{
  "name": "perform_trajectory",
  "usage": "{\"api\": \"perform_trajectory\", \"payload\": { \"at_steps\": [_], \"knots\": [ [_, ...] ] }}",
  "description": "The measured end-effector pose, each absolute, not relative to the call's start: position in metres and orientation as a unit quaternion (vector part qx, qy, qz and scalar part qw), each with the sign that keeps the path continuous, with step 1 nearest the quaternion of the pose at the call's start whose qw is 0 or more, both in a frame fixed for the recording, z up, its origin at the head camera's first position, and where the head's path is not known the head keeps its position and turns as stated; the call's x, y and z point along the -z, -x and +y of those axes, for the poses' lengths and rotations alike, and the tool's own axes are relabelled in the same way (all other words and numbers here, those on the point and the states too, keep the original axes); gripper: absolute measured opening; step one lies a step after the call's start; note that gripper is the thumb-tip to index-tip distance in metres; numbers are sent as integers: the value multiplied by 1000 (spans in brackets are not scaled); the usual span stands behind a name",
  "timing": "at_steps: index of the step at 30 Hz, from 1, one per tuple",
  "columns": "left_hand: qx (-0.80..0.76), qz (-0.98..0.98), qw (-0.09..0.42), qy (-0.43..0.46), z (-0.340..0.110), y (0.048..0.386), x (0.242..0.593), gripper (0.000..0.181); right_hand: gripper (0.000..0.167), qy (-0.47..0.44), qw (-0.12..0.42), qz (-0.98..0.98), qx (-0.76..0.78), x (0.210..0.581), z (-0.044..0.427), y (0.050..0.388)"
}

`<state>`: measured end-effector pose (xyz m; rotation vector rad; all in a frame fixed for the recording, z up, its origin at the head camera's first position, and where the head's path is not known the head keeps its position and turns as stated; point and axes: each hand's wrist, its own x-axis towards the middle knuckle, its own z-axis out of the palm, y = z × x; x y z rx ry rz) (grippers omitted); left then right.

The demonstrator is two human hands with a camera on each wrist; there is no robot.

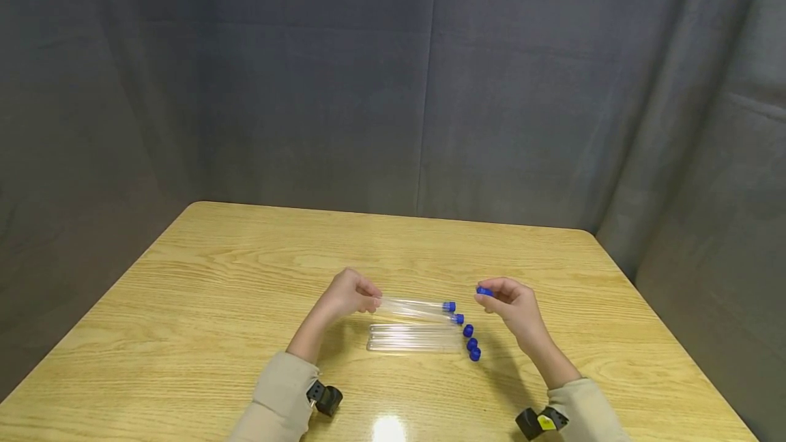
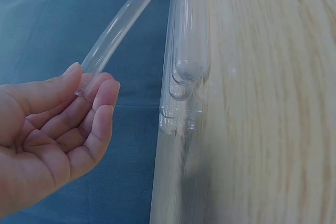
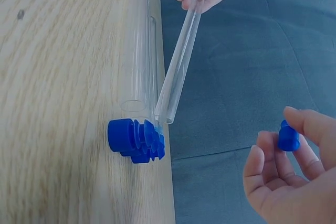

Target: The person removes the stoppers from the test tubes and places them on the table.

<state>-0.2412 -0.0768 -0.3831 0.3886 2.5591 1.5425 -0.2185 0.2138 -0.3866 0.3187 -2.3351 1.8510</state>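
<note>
My left hand (image 1: 350, 294) pinches one end of a clear test tube (image 3: 181, 61) between thumb and fingers. The tube slants above the table, and its far end is uncapped in the right wrist view. My right hand (image 1: 517, 307) holds a blue cap (image 3: 289, 138) between thumb and fingertips, apart from the tube. Beneath the held tube, two tubes with blue caps (image 1: 449, 306) on their right ends lie on the table. Nearer to me is a row of uncapped clear tubes (image 1: 414, 338). Three loose blue caps (image 1: 472, 344) lie by their right ends.
The wooden table (image 1: 215, 305) extends around the tubes on all sides. A grey curtain (image 1: 319, 114) hangs behind it and at both sides. Black cameras (image 1: 328, 401) are strapped at both wrists.
</note>
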Motion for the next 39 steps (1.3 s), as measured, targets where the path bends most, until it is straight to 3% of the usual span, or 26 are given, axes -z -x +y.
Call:
{"api": "perform_trajectory", "payload": {
  "at_steps": [33, 39],
  "knots": [
    [-483, 861, 99, -124, -78, 240, 388, 11, 23, -121, 53, -781, -610, 391, 217, 222],
    [-436, 887, 81, -127, -77, 239, 391, 9, 26, -123, 49, -778, -614, 392, 216, 221]
  ]
}}
